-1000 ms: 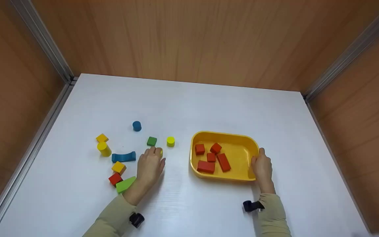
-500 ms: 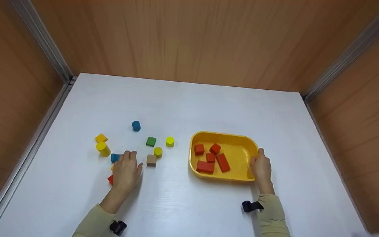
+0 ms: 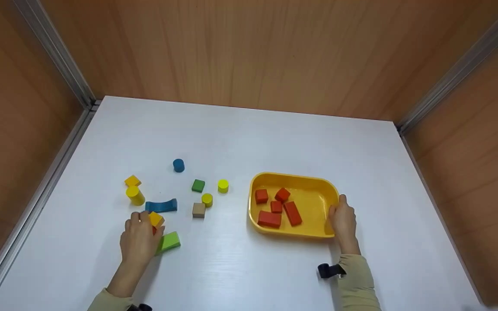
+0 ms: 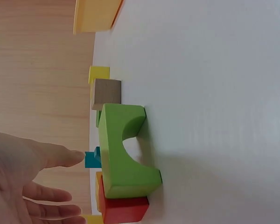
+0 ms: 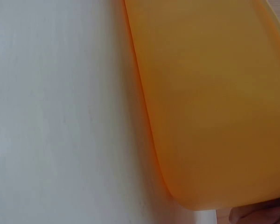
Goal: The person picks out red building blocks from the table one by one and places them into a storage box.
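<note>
My left hand (image 3: 140,239) hovers close over the red block (image 4: 126,210), thumb and fingers apart, nothing held. In the head view it hides most of that block. Right beside the red block stands a green arch block (image 4: 126,154); an orange block (image 3: 156,219) sits just behind it. The blue curved block (image 3: 161,206) lies a little farther back. At the right, my right hand (image 3: 344,222) grips the short end of a yellow tray (image 3: 318,182), its fingers over the rim. Several red blocks (image 3: 292,213) lie inside the tray.
Between hand and tray stand a plain wooden cube (image 3: 199,210), a yellow cylinder (image 3: 207,199), another yellow cylinder (image 3: 223,186) and a green block (image 3: 198,185). Farther back is a blue cylinder (image 3: 179,165). A tall yellow cylinder (image 3: 135,195) and orange block (image 3: 132,181) stand left.
My left hand has moved left and toward me, from beside the wooden cube, past the blue curved block, to the red block. The right hand keeps its grip on the tray.
</note>
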`<state>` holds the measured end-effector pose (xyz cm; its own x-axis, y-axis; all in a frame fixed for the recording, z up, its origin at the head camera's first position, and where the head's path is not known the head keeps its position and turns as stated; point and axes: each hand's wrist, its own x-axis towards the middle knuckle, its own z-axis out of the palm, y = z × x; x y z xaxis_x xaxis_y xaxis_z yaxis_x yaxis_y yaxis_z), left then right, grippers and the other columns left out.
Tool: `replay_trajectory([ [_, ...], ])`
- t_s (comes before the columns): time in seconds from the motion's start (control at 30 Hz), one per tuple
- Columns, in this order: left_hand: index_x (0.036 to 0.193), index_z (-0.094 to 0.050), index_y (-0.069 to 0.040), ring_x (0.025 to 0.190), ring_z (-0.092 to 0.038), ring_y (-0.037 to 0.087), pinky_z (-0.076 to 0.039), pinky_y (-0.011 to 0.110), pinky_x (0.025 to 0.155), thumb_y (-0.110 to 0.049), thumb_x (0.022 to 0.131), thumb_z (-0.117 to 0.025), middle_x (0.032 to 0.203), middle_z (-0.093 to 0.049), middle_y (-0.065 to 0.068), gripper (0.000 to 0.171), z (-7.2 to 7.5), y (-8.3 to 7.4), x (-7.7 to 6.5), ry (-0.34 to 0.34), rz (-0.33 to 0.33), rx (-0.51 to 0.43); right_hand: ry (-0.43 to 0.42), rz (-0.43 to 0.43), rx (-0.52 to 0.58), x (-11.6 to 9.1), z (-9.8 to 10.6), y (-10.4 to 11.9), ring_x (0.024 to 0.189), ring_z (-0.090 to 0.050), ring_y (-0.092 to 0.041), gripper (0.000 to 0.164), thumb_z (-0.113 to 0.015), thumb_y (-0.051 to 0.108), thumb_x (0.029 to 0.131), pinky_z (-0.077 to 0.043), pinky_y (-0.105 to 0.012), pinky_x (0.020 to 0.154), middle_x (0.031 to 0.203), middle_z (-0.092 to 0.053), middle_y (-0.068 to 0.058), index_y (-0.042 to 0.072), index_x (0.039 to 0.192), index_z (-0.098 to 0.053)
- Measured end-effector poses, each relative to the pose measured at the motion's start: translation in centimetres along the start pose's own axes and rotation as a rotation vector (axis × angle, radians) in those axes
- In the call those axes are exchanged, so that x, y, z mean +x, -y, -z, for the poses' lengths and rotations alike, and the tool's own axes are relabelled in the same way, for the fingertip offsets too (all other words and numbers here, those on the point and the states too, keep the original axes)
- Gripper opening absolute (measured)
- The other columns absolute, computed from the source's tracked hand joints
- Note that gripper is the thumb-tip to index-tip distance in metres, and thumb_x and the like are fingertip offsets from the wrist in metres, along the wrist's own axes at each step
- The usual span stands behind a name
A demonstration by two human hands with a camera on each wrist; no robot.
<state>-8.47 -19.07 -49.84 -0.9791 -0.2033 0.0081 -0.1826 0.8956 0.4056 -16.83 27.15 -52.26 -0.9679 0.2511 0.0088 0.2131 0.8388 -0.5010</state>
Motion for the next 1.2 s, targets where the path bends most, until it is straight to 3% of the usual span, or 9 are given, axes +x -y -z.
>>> replay_trajectory([
  [0.23, 0.112, -0.041, 0.017, 0.07, -0.048, 0.032, -0.05, 0.044, 0.062, -0.024, 0.076, -0.069, 0.092, -0.044, 0.029, 0.062, 0.3, 0.9, -0.2, 0.095, 0.105, -0.019, -0.012, -0.004, -0.004, -0.1, -0.1, 0.0, 0.056, -0.052, -0.027, 0.023, -0.047, 0.006, 0.086, -0.043, -0.038, 0.044, 0.073, -0.056, -0.022, -0.003, 0.106, -0.042],
  [0.5, 0.106, -0.042, 0.019, 0.059, -0.049, 0.028, -0.051, 0.038, 0.058, -0.032, 0.078, -0.067, 0.081, -0.045, 0.025, 0.063, -0.1, 1.3, 0.0, 0.166, 0.149, -0.038, -0.001, -0.014, -0.009, -0.1, -0.1, -0.1, 0.056, -0.05, -0.026, 0.025, -0.046, 0.007, 0.087, -0.041, -0.037, 0.045, 0.073, -0.055, -0.021, -0.004, 0.109, -0.04],
  [0.7, 0.097, -0.046, 0.018, 0.057, -0.045, 0.023, -0.042, 0.027, 0.049, -0.028, 0.082, -0.063, 0.07, -0.043, 0.017, 0.051, -0.3, 1.5, 0.3, 0.236, 0.169, -0.079, 0.009, -0.015, -0.011, 0.0, 0.0, 0.0, 0.057, -0.05, -0.027, 0.026, -0.046, 0.007, 0.087, -0.042, -0.036, 0.046, 0.075, -0.055, -0.021, -0.003, 0.11, -0.04],
  [0.83, 0.095, -0.047, 0.016, 0.06, -0.044, 0.022, -0.037, 0.024, 0.05, -0.023, 0.084, -0.06, 0.069, -0.042, 0.014, 0.043, -0.2, 1.5, 0.5, 0.286, 0.197, -0.13, 0.016, -0.029, -0.01, 0.0, 0.1, 0.0, 0.057, -0.05, -0.027, 0.027, -0.045, 0.007, 0.088, -0.042, -0.035, 0.046, 0.075, -0.054, -0.02, -0.003, 0.112, -0.039],
  [1.1, 0.092, -0.051, 0.016, 0.061, -0.046, 0.023, -0.04, 0.025, 0.052, -0.017, 0.081, -0.064, 0.069, -0.045, 0.015, 0.037, 0.0, 1.3, 0.5, 0.258, 0.185, -0.17, -0.019, 0.0, -0.02, -0.2, 0.0, 0.2, 0.053, -0.051, -0.028, 0.023, -0.045, 0.007, 0.086, -0.041, -0.038, 0.043, 0.071, -0.055, -0.021, -0.004, 0.105, -0.041],
  [1.2, 0.092, -0.049, 0.014, 0.061, -0.045, 0.022, -0.038, 0.024, 0.051, -0.016, 0.081, -0.063, 0.069, -0.043, 0.014, 0.036, 0.2, 1.3, 0.5, 0.275, 0.225, -0.197, -0.012, -0.003, -0.015, -0.1, 0.0, 0.1, 0.055, -0.052, -0.029, 0.024, -0.045, 0.007, 0.086, -0.042, -0.039, 0.045, 0.073, -0.055, -0.021, -0.004, 0.107, -0.041],
])
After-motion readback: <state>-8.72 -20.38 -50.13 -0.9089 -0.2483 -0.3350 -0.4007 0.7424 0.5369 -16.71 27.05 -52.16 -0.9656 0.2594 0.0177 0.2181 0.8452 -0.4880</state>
